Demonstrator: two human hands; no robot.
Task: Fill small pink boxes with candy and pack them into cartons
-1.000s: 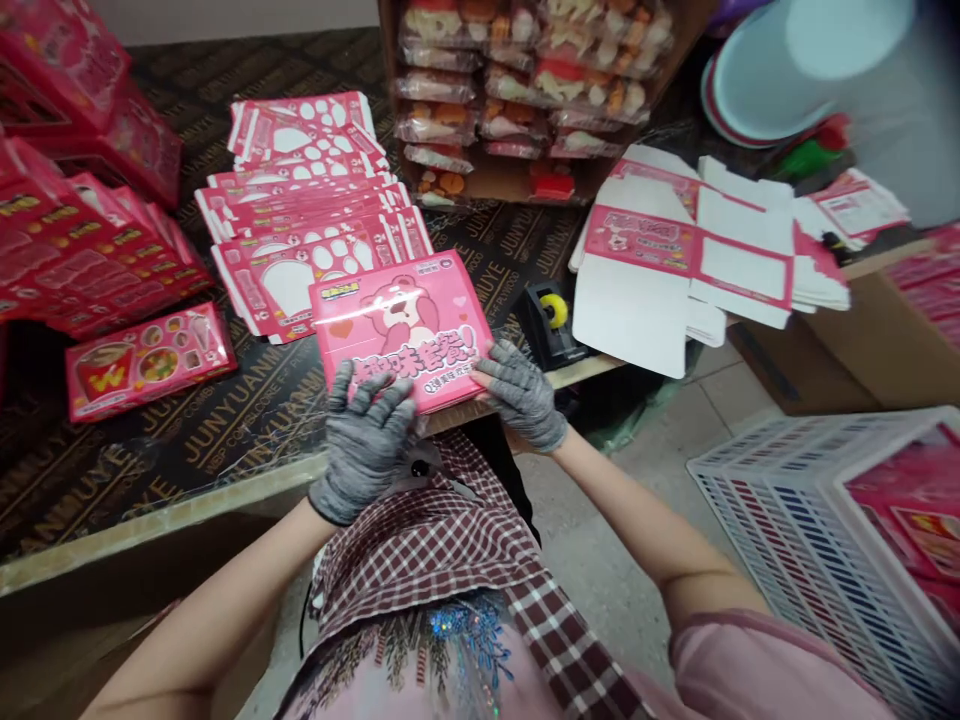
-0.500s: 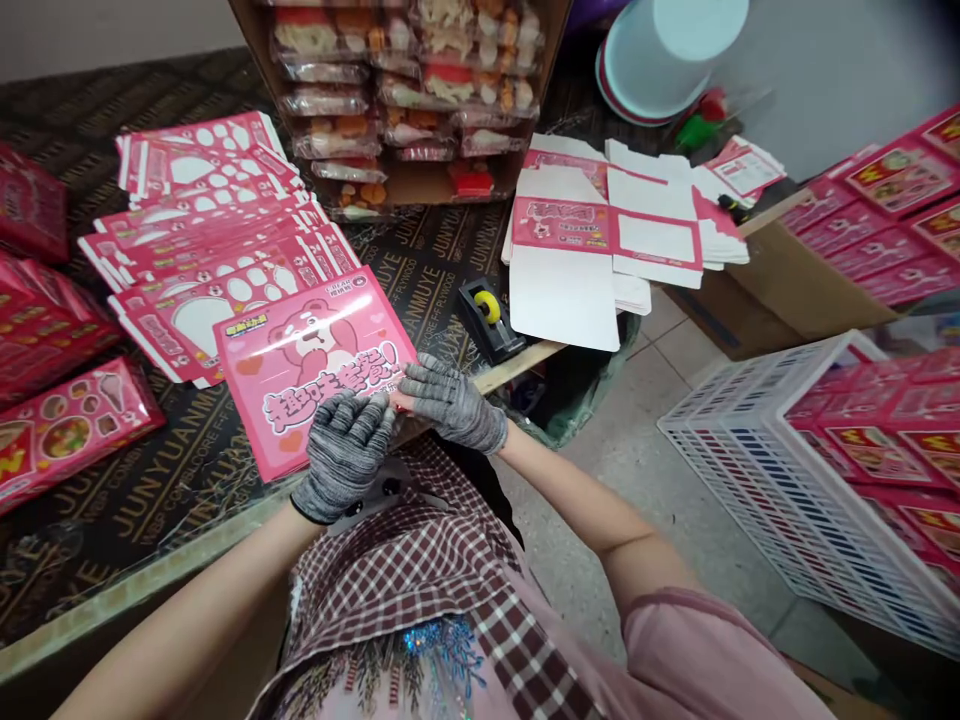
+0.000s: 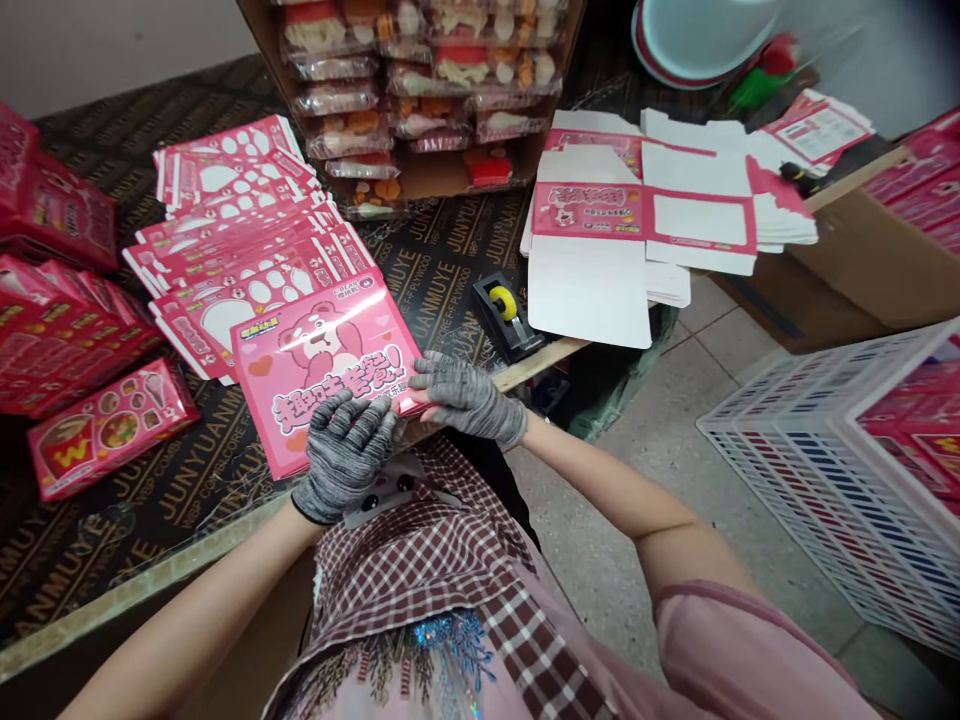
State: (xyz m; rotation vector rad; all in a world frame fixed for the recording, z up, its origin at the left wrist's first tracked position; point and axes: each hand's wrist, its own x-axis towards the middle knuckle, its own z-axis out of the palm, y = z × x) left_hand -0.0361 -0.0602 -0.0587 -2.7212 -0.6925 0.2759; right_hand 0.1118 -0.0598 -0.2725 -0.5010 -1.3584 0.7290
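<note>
While both my gloved hands were at its near side, the pink box [image 3: 326, 345] lay bear picture up at the table's near edge, right in front of me. My left hand [image 3: 346, 447] had its fingers side by side, a little bent, over the box's near edge; its thumb was hidden, so I cannot tell whether it gripped or merely rested there. My right hand [image 3: 469, 398] was at the near right corner, fingers gently curved and fingertips touching the box; whether they pinched it I cannot tell.

Past the box's far left side, printed sheets [image 3: 232, 240] lay fanned out on the dark table [image 3: 450, 235]. The tape dispenser [image 3: 510, 315], with its yellow core, stood just beyond my right hand, near the flattened cartons [image 3: 589, 290]. At the back, a cardboard case [image 3: 427, 185] held bagged pieces [image 3: 424, 110]. A smaller box [image 3: 112, 425] lay to the left, and a white basket [image 3: 787, 450] was off to the right.
</note>
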